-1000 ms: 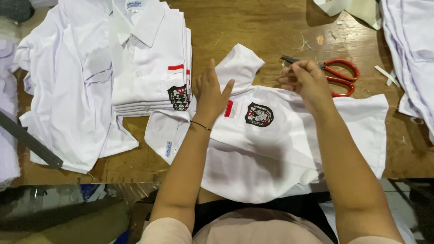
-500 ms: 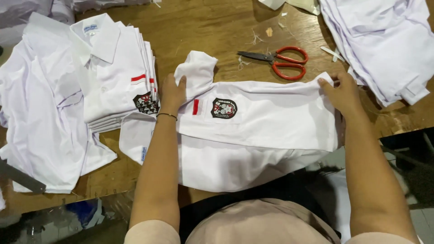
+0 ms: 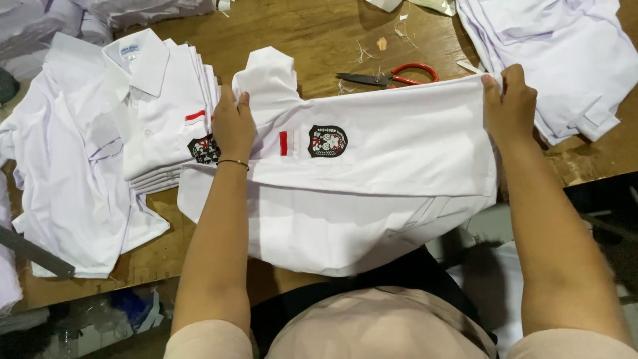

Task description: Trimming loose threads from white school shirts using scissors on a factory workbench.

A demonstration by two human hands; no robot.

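The left hand [image 3: 232,127] lay flat and open, palm down, on the left part of a white shirt [image 3: 392,153], pressing it to the wooden worktop [image 3: 319,33] just beside the collar [image 3: 269,73]. The right hand [image 3: 510,106] was closed on the shirt's right edge, fingers curled over the cloth and pinching it in a fold. The shirt lay across the middle of the worktop, near the person's body, its lower part hanging over the front edge. On its chest sat a small upright red strip [image 3: 284,143] and, just right of it, a dark shield-shaped badge [image 3: 327,141] with red and white marks. To the left stood a neat stack of folded shirts [image 3: 166,119], the top one showing the same red strip and a badge partly hidden by the left wrist, with a pale blue label inside its collar. Farther left lay loose white shirts [image 3: 60,173]. Red-handled scissors [image 3: 392,76] lay behind the held shirt, and another heap of white shirts [image 3: 571,60] filled the right corner.
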